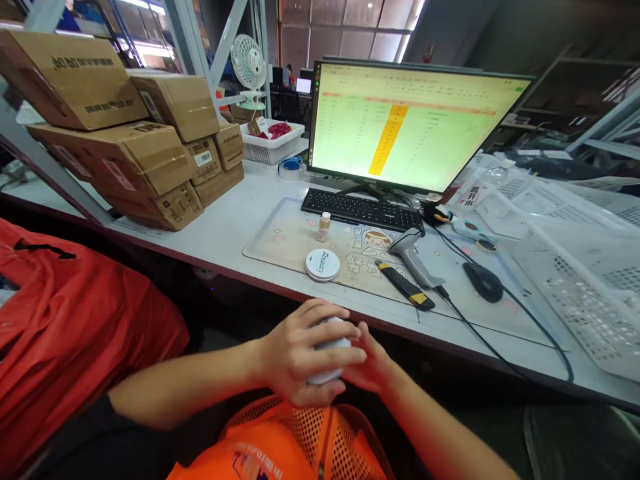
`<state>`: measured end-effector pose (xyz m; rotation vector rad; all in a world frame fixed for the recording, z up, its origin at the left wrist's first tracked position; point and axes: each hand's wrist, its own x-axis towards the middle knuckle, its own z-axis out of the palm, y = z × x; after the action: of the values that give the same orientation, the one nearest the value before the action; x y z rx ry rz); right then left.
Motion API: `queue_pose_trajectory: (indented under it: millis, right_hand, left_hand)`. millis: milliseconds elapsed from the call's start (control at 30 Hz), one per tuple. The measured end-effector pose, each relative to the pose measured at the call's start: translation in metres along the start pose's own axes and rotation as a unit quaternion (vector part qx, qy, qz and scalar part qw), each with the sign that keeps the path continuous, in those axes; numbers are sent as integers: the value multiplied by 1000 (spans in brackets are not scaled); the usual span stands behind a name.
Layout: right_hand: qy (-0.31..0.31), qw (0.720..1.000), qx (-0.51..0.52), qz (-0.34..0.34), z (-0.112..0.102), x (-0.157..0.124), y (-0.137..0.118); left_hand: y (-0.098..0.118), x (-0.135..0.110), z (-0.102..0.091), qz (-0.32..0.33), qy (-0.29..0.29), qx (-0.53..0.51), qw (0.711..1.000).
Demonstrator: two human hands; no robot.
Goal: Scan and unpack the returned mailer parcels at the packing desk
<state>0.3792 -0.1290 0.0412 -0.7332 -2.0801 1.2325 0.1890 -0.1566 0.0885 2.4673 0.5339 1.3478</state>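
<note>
In front of my lap, my left hand is wrapped over a white round container, fingers across its face. My right hand closes on the container from the other side, its fingertips partly hidden behind the left hand's fingers. Just beyond my hands, near the desk edge, a white round lid or flat tin with dark lettering lies on the mat. Behind it stands a small bottle with a white cap.
On the desk mat lie a utility knife, a barcode scanner and a mouse with cables. Behind are a keyboard and monitor. Cardboard boxes are stacked left; white baskets stand right.
</note>
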Motion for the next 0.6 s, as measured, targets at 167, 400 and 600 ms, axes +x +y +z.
queue_pose_trajectory:
  millis: [167, 400, 600]
  right_hand:
    - [63, 910, 377, 158, 24, -3, 15]
    - [40, 960, 242, 137, -9, 35, 0]
    - [150, 949, -265, 84, -58, 99, 14]
  left_hand:
    - [-4, -15, 25, 4, 105, 122, 987]
    - [-28, -8, 6, 16, 116, 185, 976]
    - [-119, -6, -39, -312, 97, 371, 869]
